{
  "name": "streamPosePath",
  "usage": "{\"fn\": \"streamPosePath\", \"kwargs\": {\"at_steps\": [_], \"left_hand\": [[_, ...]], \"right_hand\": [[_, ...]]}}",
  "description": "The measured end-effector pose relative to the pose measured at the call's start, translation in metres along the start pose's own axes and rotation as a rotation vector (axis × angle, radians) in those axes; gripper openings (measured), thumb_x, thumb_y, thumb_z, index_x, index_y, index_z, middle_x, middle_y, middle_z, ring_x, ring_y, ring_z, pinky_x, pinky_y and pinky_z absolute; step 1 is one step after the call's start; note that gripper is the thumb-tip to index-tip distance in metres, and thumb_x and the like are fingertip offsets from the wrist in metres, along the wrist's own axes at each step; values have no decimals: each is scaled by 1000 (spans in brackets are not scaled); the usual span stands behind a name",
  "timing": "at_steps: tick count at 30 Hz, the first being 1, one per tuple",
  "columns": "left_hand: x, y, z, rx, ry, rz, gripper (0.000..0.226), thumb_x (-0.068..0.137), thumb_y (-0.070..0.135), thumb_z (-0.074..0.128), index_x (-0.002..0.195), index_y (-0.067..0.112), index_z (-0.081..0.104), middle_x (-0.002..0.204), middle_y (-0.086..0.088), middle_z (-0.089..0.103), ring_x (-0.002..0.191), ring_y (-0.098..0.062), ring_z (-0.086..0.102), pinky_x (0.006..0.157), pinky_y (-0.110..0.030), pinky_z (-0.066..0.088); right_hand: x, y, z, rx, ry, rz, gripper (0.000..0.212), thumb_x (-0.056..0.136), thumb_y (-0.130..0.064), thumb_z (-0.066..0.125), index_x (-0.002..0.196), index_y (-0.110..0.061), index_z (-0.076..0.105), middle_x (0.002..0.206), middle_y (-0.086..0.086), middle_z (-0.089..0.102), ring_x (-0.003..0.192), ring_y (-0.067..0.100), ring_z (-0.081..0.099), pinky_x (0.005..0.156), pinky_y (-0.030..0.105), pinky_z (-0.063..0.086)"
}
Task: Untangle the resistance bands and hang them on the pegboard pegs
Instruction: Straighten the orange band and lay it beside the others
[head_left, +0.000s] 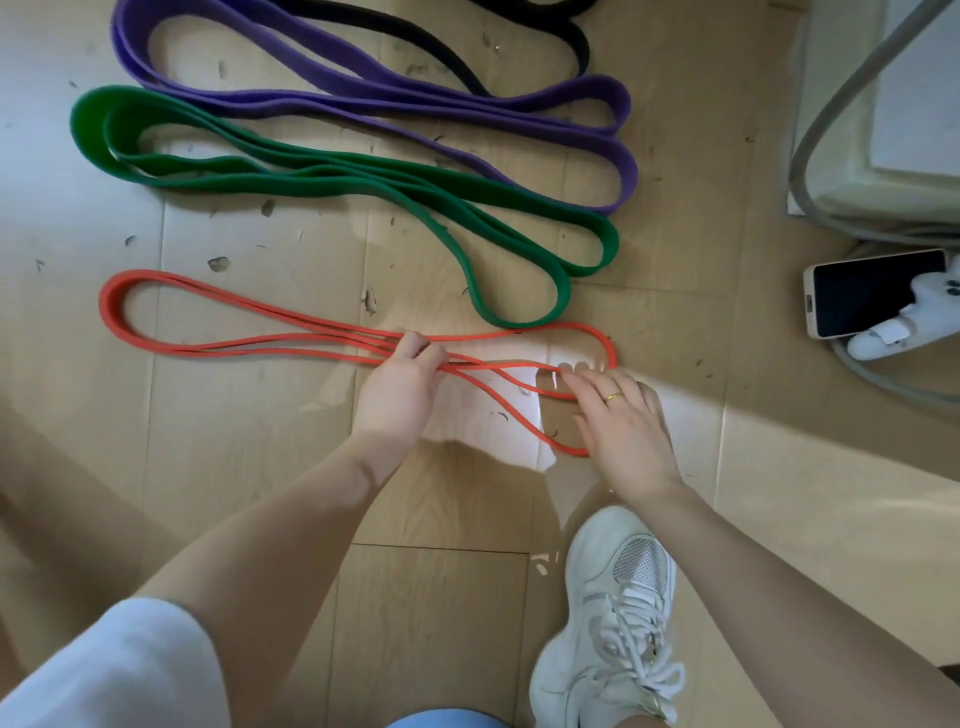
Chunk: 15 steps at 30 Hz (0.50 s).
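A thin red resistance band (156, 340) lies folded in long loops on the wooden floor. My left hand (400, 387) pinches its strands near the middle. My right hand (618, 421), with a gold ring, lies over the band's right-hand loops with fingers fairly straight, touching the strands. Beyond it lie a wide green band (322, 179), a wide purple band (374, 91) and a black band (576, 41), each folded on the floor. No pegboard is in view.
A phone (872, 293) and a white controller (924, 317) lie on the floor at the right beside grey cables (810, 135) and a white unit (904, 104). My white sneaker (618, 618) stands just below my right hand. The floor (260, 467) is scuffed wood.
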<state>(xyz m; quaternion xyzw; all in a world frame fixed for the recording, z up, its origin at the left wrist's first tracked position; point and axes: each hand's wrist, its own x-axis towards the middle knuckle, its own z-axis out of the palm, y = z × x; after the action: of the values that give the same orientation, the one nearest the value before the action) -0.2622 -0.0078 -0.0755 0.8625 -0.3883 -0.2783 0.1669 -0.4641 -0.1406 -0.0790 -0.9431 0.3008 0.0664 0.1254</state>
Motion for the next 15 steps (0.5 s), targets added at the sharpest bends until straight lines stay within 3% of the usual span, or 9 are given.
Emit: {"fn": "streamPosePath", "kwargs": {"at_steps": [3, 9, 15], "left_hand": [[-7, -13, -8, 33, -51, 196, 9, 84, 2, 61, 92, -1, 65, 98, -16, 60, 73, -34, 62, 59, -26, 39], [-11, -20, -4, 91, -66, 199, 14, 88, 7, 58, 98, 0, 66, 104, -16, 60, 73, -37, 62, 57, -32, 41], [-8, -21, 1, 106, -62, 179, 13, 87, 7, 59, 97, 0, 66, 103, -17, 60, 70, -39, 62, 53, -37, 49]], "right_hand": [[5, -1, -2, 15, 29, 45, 50, 65, -5, 77, 112, -11, 58, 115, 7, 62, 100, 29, 56, 84, 37, 43], [-6, 11, -5, 121, -168, 350, 25, 84, 0, 54, 107, -9, 59, 106, 11, 58, 92, 34, 58, 70, 36, 43], [-25, 14, -14, 341, -43, 218, 15, 78, 4, 61, 88, -7, 61, 88, 6, 60, 66, 24, 58, 59, 27, 44]]}}
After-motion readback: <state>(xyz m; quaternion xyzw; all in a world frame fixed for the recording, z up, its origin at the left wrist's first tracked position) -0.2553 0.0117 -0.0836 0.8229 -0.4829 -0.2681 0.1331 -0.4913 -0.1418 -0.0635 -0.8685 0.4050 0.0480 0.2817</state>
